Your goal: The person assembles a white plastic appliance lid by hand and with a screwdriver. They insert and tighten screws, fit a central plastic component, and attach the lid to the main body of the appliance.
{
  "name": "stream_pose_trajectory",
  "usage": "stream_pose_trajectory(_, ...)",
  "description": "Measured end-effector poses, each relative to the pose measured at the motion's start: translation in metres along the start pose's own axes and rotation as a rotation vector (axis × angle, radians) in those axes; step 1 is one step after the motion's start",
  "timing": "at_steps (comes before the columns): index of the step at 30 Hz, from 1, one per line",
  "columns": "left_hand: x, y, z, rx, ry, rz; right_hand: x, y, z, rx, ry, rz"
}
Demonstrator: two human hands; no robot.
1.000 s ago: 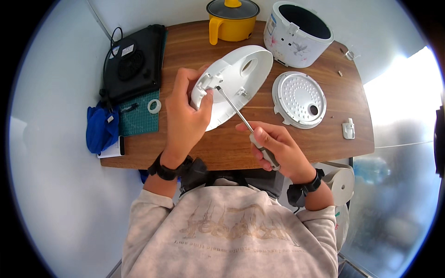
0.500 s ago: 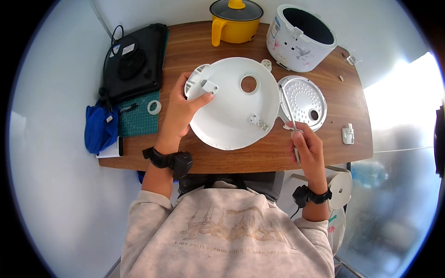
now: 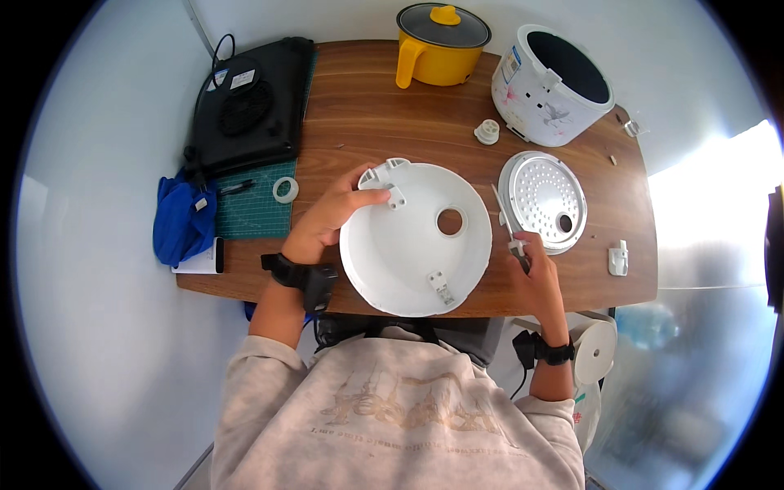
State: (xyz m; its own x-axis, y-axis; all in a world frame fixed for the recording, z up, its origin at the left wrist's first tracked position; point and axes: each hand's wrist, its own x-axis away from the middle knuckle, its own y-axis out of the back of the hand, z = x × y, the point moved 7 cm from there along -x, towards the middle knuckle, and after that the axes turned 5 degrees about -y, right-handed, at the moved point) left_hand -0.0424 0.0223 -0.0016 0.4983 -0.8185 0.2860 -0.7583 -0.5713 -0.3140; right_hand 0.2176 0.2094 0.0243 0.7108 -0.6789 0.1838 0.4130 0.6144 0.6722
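Observation:
My left hand (image 3: 331, 208) grips a round white plastic lid shell (image 3: 400, 253) by its upper left edge, the thumb inside on a small white bracket. The shell's hollow side faces up, with a round hole and a second small bracket in it. In my right hand (image 3: 539, 282) is a screwdriver (image 3: 503, 214), its thin metal shaft pointing up and away. The shaft lies between the shell and a perforated silvery-white disc (image 3: 535, 192), and its tip is apart from the shell.
A small white cap (image 3: 487, 131) sits near the white rice cooker body (image 3: 535, 106). A yellow pot (image 3: 441, 65) stands at the back. To the left are a black appliance (image 3: 282, 122), green mat (image 3: 253, 216), tape roll (image 3: 279, 196) and blue cloth (image 3: 180, 220). At right lies a white latch piece (image 3: 618, 261).
The shell has come nearer to me and turned slightly. The small cap now shows fully behind it. The screwdriver has shifted from over the disc to its left side. The whole view has shifted a little.

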Motion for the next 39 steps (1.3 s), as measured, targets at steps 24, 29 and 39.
stream_pose_trajectory(24,-0.017,0.017,0.008,0.033,0.07,0.045,-0.014,-0.03,0.039,0.263,0.268,-0.122)
stream_pose_trajectory(29,-0.02,0.025,0.016,0.044,0.09,0.047,-0.019,-0.016,0.046,0.198,0.214,-0.121)
stream_pose_trajectory(39,-0.019,0.027,0.014,0.097,0.086,0.02,-0.143,0.006,0.052,0.393,0.287,-0.05)
